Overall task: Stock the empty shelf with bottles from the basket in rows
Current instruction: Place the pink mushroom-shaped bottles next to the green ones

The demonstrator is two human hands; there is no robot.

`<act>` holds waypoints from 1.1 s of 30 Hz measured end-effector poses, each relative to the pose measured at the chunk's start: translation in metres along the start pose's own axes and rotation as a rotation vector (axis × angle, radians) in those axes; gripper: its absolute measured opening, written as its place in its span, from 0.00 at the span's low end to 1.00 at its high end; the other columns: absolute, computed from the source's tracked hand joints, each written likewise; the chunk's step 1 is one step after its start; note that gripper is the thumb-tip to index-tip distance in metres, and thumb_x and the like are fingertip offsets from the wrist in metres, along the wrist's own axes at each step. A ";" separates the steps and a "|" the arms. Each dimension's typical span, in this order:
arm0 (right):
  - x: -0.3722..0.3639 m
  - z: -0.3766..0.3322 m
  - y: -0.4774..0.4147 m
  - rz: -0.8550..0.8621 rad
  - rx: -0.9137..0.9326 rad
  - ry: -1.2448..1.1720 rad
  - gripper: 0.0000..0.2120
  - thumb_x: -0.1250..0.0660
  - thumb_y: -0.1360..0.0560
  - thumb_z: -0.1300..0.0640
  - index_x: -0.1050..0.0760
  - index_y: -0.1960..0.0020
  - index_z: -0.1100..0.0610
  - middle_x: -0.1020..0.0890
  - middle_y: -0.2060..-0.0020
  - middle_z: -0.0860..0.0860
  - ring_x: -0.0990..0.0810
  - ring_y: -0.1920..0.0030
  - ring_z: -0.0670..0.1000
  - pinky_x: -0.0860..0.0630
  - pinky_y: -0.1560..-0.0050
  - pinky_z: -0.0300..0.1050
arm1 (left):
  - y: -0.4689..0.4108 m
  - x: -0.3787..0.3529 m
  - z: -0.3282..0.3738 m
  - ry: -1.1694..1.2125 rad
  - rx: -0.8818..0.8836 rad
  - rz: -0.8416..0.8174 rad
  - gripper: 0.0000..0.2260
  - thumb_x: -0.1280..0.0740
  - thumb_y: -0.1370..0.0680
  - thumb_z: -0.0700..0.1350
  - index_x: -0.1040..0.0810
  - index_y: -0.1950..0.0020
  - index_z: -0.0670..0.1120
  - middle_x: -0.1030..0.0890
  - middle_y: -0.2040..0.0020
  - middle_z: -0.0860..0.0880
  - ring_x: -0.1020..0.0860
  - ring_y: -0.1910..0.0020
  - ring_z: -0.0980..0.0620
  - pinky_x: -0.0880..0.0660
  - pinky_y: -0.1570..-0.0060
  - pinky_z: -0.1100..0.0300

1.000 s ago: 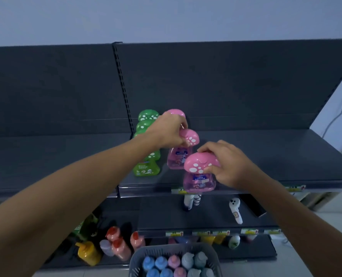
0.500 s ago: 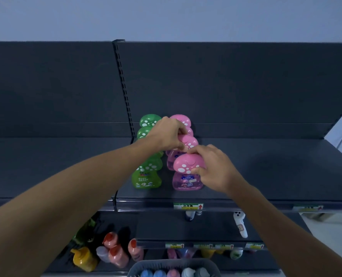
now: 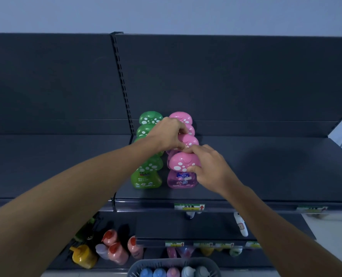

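Pink bottles stand in a row on the shelf, a little right of the upright, with a green row between them and that post. My right hand pinches the spotted cap of the front bottle, thumb low on the cap's edge and fingers curled over its top. My left hand has its fingers curled down onto the cap of the next bottle behind it. The two hands nearly touch. I judge this to be the squaring-up of the pink row. The basket, below and right of the upright's foot, holds more bottles, so much stocking remains. These caps look wide over narrower necks, so I expect them to tip easily. A sideways tug on release could rock the front bottle off line or knock it towards the shelf's lip. A push from my left hand could lean the rear bottles into each other, or into the green row, and topple several at once.
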State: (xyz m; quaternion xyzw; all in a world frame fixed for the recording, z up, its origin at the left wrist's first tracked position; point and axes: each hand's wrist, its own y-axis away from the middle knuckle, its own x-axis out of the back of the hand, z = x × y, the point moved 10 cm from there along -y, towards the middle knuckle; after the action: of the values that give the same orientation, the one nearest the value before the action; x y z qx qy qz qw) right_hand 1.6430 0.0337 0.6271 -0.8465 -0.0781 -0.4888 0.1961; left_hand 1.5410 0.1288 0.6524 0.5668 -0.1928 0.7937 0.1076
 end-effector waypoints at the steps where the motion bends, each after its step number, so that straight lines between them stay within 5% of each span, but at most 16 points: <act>1: -0.001 0.000 -0.001 -0.001 0.004 0.004 0.20 0.26 0.26 0.56 0.25 0.35 0.50 0.26 0.47 0.45 0.25 0.45 0.49 0.29 0.45 0.43 | 0.000 0.000 0.001 -0.004 -0.013 0.001 0.20 0.19 0.34 0.52 0.15 0.44 0.49 0.16 0.53 0.51 0.19 0.55 0.51 0.21 0.53 0.54; 16: -0.005 -0.003 -0.002 -0.013 0.079 0.090 0.21 0.28 0.24 0.54 0.28 0.32 0.52 0.23 0.39 0.47 0.27 0.40 0.49 0.27 0.40 0.45 | 0.007 -0.002 0.005 -0.037 -0.075 -0.037 0.23 0.21 0.29 0.54 0.17 0.37 0.47 0.15 0.45 0.50 0.20 0.47 0.50 0.23 0.45 0.56; 33: -0.001 -0.004 0.001 -0.060 0.035 0.116 0.28 0.29 0.24 0.51 0.34 0.27 0.50 0.28 0.35 0.46 0.30 0.36 0.49 0.26 0.38 0.51 | 0.028 0.005 0.002 0.006 -0.004 -0.086 0.23 0.26 0.27 0.38 0.22 0.32 0.43 0.18 0.38 0.45 0.21 0.38 0.46 0.23 0.38 0.51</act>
State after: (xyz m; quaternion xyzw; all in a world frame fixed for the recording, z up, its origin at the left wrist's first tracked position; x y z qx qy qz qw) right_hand 1.6400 0.0312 0.6274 -0.8106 -0.1003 -0.5410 0.2003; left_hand 1.5302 0.1027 0.6524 0.5718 -0.1694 0.7898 0.1434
